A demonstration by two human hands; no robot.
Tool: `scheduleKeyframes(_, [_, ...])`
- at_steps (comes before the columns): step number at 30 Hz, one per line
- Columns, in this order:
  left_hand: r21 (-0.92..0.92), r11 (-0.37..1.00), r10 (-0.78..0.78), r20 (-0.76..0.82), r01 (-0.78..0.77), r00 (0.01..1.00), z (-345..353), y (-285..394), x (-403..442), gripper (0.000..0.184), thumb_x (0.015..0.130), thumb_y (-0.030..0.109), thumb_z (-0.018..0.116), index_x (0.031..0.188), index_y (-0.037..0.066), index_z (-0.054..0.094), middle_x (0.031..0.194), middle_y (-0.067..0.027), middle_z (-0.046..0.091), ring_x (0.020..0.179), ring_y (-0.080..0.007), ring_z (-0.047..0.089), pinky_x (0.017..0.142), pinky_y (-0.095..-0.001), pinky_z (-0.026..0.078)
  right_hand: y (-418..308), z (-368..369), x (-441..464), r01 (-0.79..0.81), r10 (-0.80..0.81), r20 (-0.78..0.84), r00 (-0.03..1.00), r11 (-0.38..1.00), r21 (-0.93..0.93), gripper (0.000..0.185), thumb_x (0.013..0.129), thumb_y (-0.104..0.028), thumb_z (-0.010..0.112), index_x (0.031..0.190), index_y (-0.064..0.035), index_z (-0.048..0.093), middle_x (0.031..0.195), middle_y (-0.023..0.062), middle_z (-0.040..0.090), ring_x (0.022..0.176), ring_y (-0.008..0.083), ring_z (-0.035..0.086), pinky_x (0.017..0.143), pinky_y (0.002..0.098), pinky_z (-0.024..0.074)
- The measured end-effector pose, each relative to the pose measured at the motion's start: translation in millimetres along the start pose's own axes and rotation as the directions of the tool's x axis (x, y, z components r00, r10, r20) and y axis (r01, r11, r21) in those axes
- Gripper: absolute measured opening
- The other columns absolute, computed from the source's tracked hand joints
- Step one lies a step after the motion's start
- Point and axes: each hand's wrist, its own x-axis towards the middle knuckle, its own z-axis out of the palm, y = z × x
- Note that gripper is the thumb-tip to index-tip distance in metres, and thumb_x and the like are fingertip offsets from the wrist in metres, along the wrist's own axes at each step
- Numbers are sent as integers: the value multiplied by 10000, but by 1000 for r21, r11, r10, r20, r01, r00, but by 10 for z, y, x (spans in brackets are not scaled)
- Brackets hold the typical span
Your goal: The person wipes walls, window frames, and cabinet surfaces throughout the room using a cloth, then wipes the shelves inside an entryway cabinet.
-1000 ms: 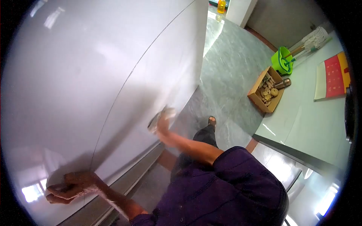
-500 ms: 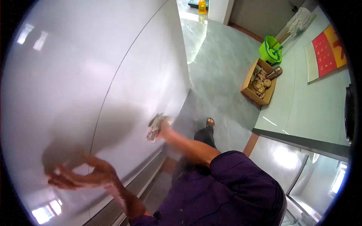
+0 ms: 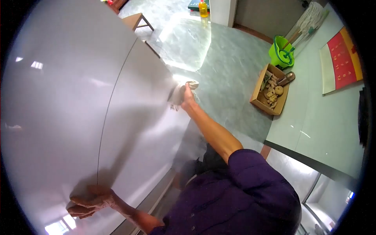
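My right hand [image 3: 188, 96] is closed around a pale, crumpled cloth [image 3: 177, 93], at the outer edge of a glossy white panel [image 3: 133, 90]. The cloth lies against that edge, and part of it is hidden by my fingers. At lower left, my left hand [image 3: 92, 201] is open, with its fingers stretched out and slightly bent. It holds nothing and is at the panel's surface beside its own shadow; whether it touches cannot be told. A thin dark seam [image 3: 105, 121] runs along the panel above this hand.
On the grey floor [image 3: 231, 78] stands a cardboard box [image 3: 256, 96] of ginger-like roots. Beyond it are a green mop bucket [image 3: 277, 58] and a mop [image 3: 311, 17]. A yellow bottle [image 3: 203, 8] and a wooden stool [image 3: 133, 20] are farther back. A red calendar [image 3: 342, 58] hangs at right.
My right hand has moved up and outward with the cloth to the panel's edge, the arm straighter. My left hand is lower and slightly to the right. More floor and a stool have come into view.
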Motion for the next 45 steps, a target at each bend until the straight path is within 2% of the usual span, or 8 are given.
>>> scheduleKeyframes(10, [2,977,-213,-45,213,976,47,221,233,389,784,451,660,915,99,557,816,-63,452,881,-293,491,737,-453,365,-793,1263,-1588,650,-470,545,694,735,-194,374,961,-249,617,1233,-4,540,1172,175,580,1093,270,565,915,390,470])
scheduleKeyframes(12, [25,980,-194,-40,195,980,149,328,184,401,805,450,628,962,94,530,875,-76,426,926,-302,465,771,-461,351,-936,1554,-1659,991,-743,663,91,136,17,332,939,-214,631,1208,-29,569,1144,164,593,1045,291,590,894,372,478])
scheduleKeyframes(15, [59,985,-163,-32,165,986,202,397,120,422,837,448,580,1032,86,489,965,-96,386,994,-317,425,822,-474,329,-1026,1767,-1602,992,-728,676,117,49,-118,313,945,-223,611,1195,-38,581,1085,131,618,993,305,609,892,368,477])
scheduleKeyframes(18, [92,986,-140,-20,141,990,253,434,121,445,869,447,533,1102,77,448,1054,-115,347,1062,-331,385,872,-486,308,-969,1550,-1184,596,-311,719,622,784,-176,335,932,-240,608,1195,-34,596,1075,131,628,975,298,619,876,355,482])
scheduleKeyframes(19, [107,986,-131,-13,131,991,239,427,136,454,879,447,517,1126,75,434,1084,-122,334,1084,-336,372,889,-491,301,-820,1289,-792,862,-448,786,425,466,-201,329,941,-256,601,1179,-29,609,1075,120,630,954,245,615,837,333,485])
scheduleKeyframes(24, [167,981,-103,17,98,995,181,436,188,499,933,444,438,1243,61,365,1233,-155,268,1197,-360,306,973,-511,266,-534,179,505,62,114,235,965,774,-630,345,930,-386,630,1054,-68,680,876,16,667,772,113,614,680,271,478])
scheduleKeyframes(39, [371,873,-396,158,318,904,-117,511,100,686,1046,504,219,1534,27,148,1590,-231,99,1479,-410,101,1174,-563,184,-1255,2531,-891,649,20,988,156,752,-118,479,878,-295,626,1265,-20,563,1326,153,492,1252,272,458,1083,410,344])
scheduleKeyframes(45, [350,808,-543,133,473,829,-4,1327,579,550,1060,355,370,1469,-8,315,1516,-215,319,1403,-372,330,1156,-537,291,-656,2096,472,303,441,513,736,464,-833,447,850,-336,679,1147,-7,624,896,64,659,807,165,599,743,326,486])
